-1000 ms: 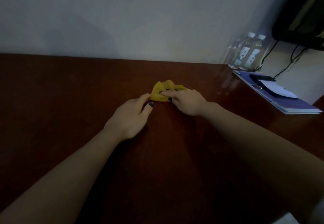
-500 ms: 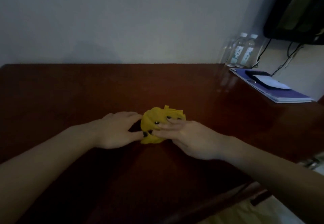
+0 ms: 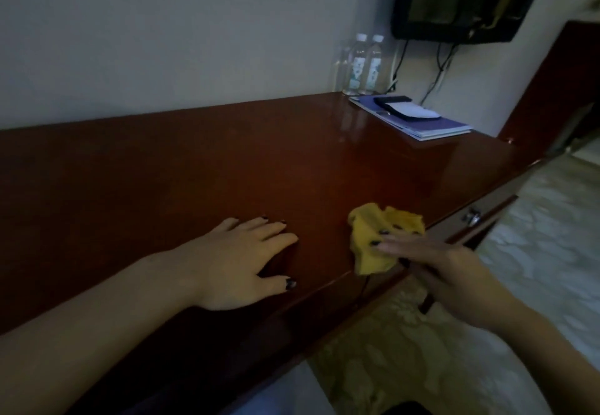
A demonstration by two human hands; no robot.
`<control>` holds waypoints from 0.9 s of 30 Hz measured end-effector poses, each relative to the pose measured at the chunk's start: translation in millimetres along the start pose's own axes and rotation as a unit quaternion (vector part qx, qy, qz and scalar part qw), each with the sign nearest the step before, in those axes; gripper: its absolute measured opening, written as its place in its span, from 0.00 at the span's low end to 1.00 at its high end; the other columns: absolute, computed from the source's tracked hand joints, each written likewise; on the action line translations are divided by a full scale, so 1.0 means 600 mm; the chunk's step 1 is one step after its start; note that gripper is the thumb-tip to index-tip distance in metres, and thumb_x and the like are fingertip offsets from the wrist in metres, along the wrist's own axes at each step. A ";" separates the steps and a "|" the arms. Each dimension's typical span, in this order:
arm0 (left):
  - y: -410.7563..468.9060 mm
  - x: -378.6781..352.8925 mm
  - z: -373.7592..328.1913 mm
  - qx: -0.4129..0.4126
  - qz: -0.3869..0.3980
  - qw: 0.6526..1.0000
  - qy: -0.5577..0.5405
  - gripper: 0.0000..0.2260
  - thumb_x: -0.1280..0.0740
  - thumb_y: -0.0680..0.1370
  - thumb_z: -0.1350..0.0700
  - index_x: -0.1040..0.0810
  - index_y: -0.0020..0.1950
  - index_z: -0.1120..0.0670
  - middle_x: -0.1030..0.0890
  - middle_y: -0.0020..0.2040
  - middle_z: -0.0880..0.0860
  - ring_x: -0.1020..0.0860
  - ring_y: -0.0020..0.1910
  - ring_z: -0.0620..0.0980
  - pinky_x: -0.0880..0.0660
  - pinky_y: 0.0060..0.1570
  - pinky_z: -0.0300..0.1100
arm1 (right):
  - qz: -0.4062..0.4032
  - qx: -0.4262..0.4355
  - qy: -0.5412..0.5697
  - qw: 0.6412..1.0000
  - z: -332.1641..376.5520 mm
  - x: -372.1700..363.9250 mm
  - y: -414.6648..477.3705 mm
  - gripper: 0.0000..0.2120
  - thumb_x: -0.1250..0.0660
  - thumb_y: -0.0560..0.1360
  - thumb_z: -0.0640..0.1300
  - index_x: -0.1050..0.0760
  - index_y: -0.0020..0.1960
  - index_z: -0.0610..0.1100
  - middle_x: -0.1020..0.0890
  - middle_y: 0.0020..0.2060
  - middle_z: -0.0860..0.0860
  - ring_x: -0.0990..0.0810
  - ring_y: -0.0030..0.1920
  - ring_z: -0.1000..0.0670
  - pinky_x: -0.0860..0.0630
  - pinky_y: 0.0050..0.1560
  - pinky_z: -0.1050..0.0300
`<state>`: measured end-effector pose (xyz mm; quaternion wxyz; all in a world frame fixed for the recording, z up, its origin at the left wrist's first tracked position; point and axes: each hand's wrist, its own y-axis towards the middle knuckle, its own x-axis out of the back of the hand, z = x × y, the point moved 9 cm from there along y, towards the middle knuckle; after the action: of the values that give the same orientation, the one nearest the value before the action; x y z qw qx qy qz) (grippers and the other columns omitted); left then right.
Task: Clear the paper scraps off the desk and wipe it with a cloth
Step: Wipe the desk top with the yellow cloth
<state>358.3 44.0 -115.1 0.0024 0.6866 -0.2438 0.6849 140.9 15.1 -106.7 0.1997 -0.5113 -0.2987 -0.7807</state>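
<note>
The left hand [image 3: 237, 258] lies flat and open on the bench [image 3: 194, 161] near its front edge, fingers spread, holding nothing. Just to its right, the yellow cloth [image 3: 367, 223] sits crumpled at the front edge, one corner hanging over. The right hand [image 3: 454, 271] presses on it with straight fingers. The cloth looks soft, light and limp; a flat palm on its middle should hold it best. At the far right back corner stand two capped bottles [image 3: 367, 64]; their fill cannot be told. Beside them lies a blue folder [image 3: 448, 129].
</note>
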 end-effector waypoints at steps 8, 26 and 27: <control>0.101 0.034 0.041 0.020 -0.005 0.999 -0.028 0.28 0.51 0.79 0.37 0.55 0.77 0.40 0.59 0.77 0.42 0.61 0.76 0.45 0.58 0.74 0.48 | 0.120 -0.075 -0.085 0.986 -0.145 0.030 0.127 0.25 0.42 0.79 0.38 0.40 0.66 0.65 0.28 0.61 0.64 0.26 0.35 0.63 0.31 0.40 0.71; 0.347 0.126 0.204 0.100 0.024 0.990 -0.101 0.28 0.48 0.80 0.40 0.55 0.77 0.44 0.57 0.78 0.50 0.58 0.77 0.53 0.54 0.74 0.55 | 0.148 -0.129 -0.113 0.974 -0.248 -0.080 0.612 0.22 0.49 0.81 0.41 0.41 0.74 0.54 0.36 0.72 0.47 0.37 0.70 0.42 0.36 0.63 0.50; 0.347 0.123 0.201 0.101 0.022 0.989 -0.102 0.28 0.50 0.80 0.39 0.55 0.77 0.45 0.58 0.78 0.50 0.59 0.77 0.54 0.54 0.74 0.55 | 0.143 -0.126 -0.107 0.976 -0.241 -0.080 0.604 0.23 0.49 0.81 0.40 0.41 0.74 0.53 0.36 0.73 0.48 0.37 0.70 0.42 0.36 0.63 0.50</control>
<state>397.0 -204.5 -121.6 -0.1066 0.7440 -0.1874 0.6325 285.7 -350.5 -99.1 0.2099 -0.6503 -0.1415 -0.7162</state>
